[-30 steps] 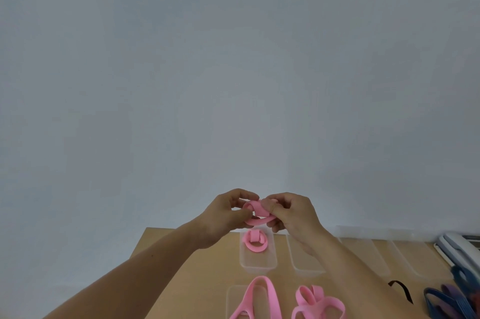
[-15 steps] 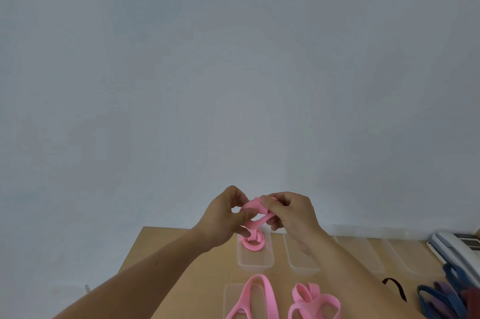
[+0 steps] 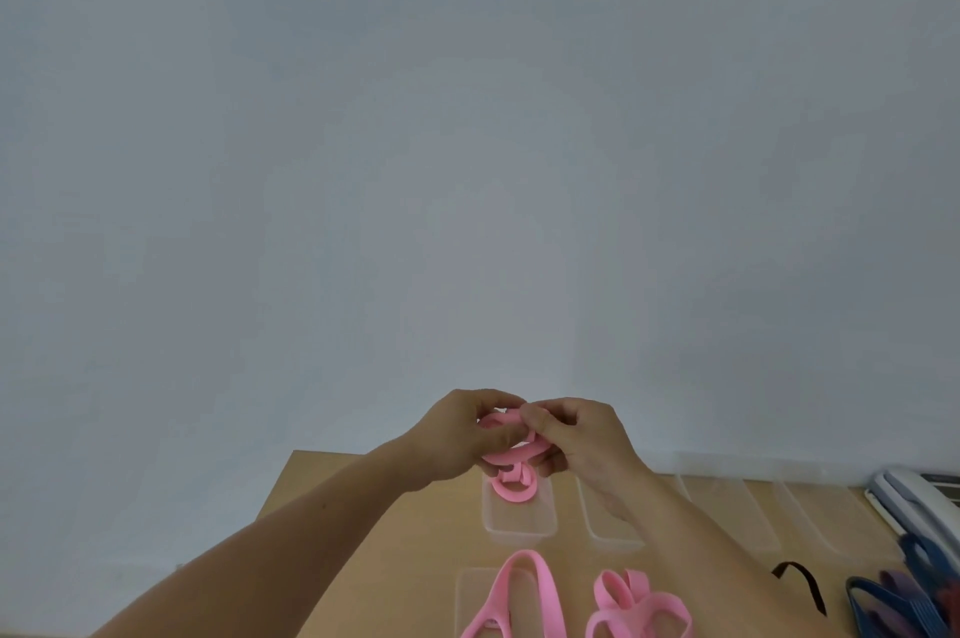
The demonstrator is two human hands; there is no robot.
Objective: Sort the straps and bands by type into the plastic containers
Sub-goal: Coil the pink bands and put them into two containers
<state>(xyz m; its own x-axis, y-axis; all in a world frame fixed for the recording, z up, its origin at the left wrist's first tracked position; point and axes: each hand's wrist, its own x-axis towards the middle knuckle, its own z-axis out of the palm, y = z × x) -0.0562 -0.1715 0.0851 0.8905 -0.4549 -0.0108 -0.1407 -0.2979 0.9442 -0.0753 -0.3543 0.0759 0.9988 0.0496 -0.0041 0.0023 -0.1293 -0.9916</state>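
Both hands are up over the desk [image 3: 395,549]: left hand [image 3: 457,435] and right hand [image 3: 582,440] pinch a twisted pink band [image 3: 511,450] together, right above a clear container [image 3: 519,518] holding another coiled pink band [image 3: 513,486]

Left hand [image 3: 462,435] and right hand [image 3: 576,440] both pinch one pink band [image 3: 511,453] above the table [image 3: 415,559]. Below it a knotted pink band [image 3: 511,484] lies in a clear container [image 3: 519,523]. Blue straps [image 3: 904,601] at right edge.
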